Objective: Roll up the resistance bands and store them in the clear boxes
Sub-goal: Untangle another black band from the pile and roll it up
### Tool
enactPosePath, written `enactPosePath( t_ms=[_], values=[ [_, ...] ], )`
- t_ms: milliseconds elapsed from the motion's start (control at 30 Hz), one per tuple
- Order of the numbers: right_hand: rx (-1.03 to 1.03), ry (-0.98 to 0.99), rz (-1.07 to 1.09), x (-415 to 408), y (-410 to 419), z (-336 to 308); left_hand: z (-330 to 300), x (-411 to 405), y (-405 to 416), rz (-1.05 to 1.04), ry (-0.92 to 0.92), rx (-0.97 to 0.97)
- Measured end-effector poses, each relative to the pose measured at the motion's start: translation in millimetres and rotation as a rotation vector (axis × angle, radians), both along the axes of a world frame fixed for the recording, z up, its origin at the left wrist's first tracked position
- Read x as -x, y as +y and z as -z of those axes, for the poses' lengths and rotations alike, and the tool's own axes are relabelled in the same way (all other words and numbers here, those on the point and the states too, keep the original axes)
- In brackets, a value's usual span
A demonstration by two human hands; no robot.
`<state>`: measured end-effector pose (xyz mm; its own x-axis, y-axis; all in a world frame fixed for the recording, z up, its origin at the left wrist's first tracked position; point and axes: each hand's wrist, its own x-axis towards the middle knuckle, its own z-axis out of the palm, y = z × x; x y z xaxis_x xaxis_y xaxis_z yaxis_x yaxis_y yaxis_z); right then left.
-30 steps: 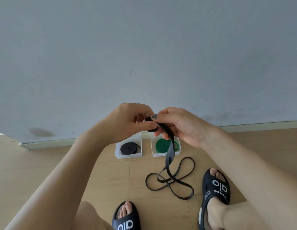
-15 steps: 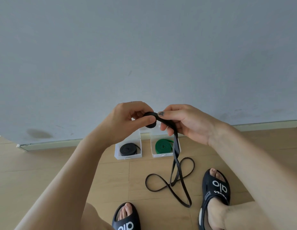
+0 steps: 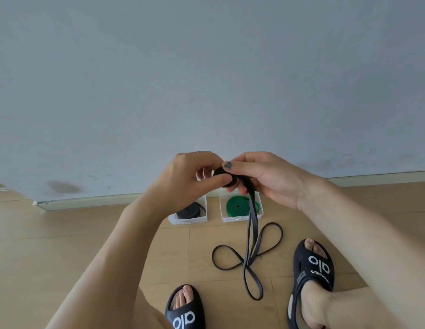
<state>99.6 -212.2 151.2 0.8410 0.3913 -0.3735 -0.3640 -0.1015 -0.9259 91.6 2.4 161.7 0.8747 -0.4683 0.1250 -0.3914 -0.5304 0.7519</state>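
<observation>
Already a rolled black band (image 3: 189, 211) and a rolled green band (image 3: 237, 206) sit in clear boxes (image 3: 240, 218) below the hands, while the left hand (image 3: 190, 179) and right hand (image 3: 261, 176) both pinch the barely started coil of a long black rubber resistance band (image 3: 250, 245), most of it trailing on the floor.

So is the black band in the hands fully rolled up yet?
No, partly rolled. Both hands pinch a small coil, but most of the black band hangs down and lies looped on the floor.
</observation>
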Motion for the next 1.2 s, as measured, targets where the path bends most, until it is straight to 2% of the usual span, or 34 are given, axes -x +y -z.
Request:
enactPosePath(
  t_ms=[100, 300, 533, 633, 733, 1000, 1200],
  values=[
    [-0.012, 0.014, -0.015, 0, 1, 0, 1, 0, 0, 0.007, -0.060, 0.007],
    [-0.195, 0.157, -0.155, 3, 3, -13, 0, 1, 6, -0.028, -0.050, 0.109],
    [-0.013, 0.038, -0.078, 4, 14, -5, -2, 6, 6, 0.017, -0.053, 0.027],
    [-0.067, 0.055, -0.102, 4, 16, -9, -4, 4, 7, -0.022, -0.042, 0.079],
    [-0.156, 0.154, -0.159, 2, 12, -15, -4, 4, 11, -0.059, 0.016, 0.152],
    [0.002, -0.033, -0.066, -4, 5, -13, -1, 0, 22, -0.087, 0.067, 0.144],
    [-0.123, 0.075, -0.072, 2, 13, -8, 3, -3, 17, -0.109, 0.098, 0.228]
  ],
)
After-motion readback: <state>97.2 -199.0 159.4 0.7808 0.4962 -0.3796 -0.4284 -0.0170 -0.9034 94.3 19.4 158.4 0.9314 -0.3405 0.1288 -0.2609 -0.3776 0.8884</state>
